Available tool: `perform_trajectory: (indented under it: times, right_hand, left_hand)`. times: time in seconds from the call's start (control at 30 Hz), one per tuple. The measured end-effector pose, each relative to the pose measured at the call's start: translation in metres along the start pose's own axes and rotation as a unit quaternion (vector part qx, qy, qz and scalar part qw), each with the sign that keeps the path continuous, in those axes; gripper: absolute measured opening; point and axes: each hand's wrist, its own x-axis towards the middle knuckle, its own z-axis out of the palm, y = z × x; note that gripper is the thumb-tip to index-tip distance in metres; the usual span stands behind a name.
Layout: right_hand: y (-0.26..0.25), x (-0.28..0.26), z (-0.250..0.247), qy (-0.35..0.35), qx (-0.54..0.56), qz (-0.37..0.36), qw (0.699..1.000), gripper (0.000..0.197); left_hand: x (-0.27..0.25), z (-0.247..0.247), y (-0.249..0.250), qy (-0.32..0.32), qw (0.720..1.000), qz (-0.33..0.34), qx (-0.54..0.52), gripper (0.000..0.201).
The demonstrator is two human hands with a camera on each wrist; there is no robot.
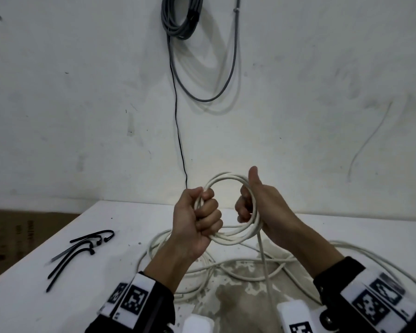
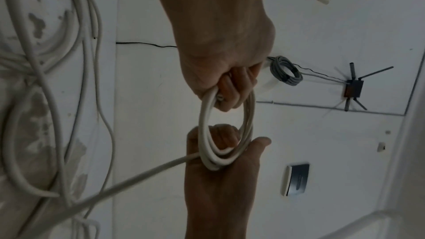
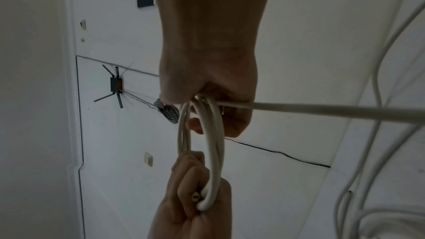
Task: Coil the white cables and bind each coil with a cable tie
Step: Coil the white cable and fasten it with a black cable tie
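A small coil of white cable (image 1: 228, 180) with several loops hangs in the air above the white table (image 1: 87, 255). My left hand (image 1: 199, 217) grips the coil's left side in a fist. My right hand (image 1: 255, 205) holds the right side, fingers curled through the loops and thumb up. In the left wrist view the coil (image 2: 226, 128) runs between both hands, and the cut cable end shows in my left hand (image 3: 193, 184) in the right wrist view. A loose strand (image 1: 264, 263) drops from the coil to the tangled white cable (image 1: 238, 263) on the table. Black cable ties (image 1: 82, 248) lie at the left.
A grey cable coil (image 1: 180, 18) hangs on the white wall, with a thin black wire (image 1: 178, 121) running down to the table. A brown cardboard box (image 1: 12, 236) stands left of the table. A router with antennas (image 2: 353, 88) is fixed on a wall.
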Motion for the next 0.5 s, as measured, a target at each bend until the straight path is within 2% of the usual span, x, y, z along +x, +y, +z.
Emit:
perform_trajectory:
  times: [0.07, 0.17, 0.3, 0.4, 0.5]
  right_hand:
    - [0.001, -0.001, 0.002, 0.027, 0.052, 0.027, 0.998, 0.056]
    - [0.001, 0.000, 0.000, 0.076, 0.074, 0.014, 0.994, 0.052]
    - [0.004, 0.003, -0.003, 0.084, -0.018, -0.023, 0.996, 0.049]
    - [0.006, 0.007, -0.003, 0.081, -0.075, -0.009, 0.994, 0.054]
    - [0.012, 0.007, -0.008, 0.035, -0.073, 0.041, 0.996, 0.060]
  left_hand:
    - [-0.001, -0.002, -0.002, -0.031, 0.999, -0.021, 0.007, 0.027]
    - [-0.003, -0.004, -0.003, -0.071, 0.995, -0.061, 0.026, 0.029]
    - [-0.002, -0.004, 0.000, -0.057, 0.993, -0.098, 0.022, 0.032]
    - [0.001, 0.003, -0.001, -0.008, 0.998, -0.055, 0.030, 0.040]
    - [0.009, 0.003, 0.009, 0.047, 0.998, 0.044, -0.027, 0.045]
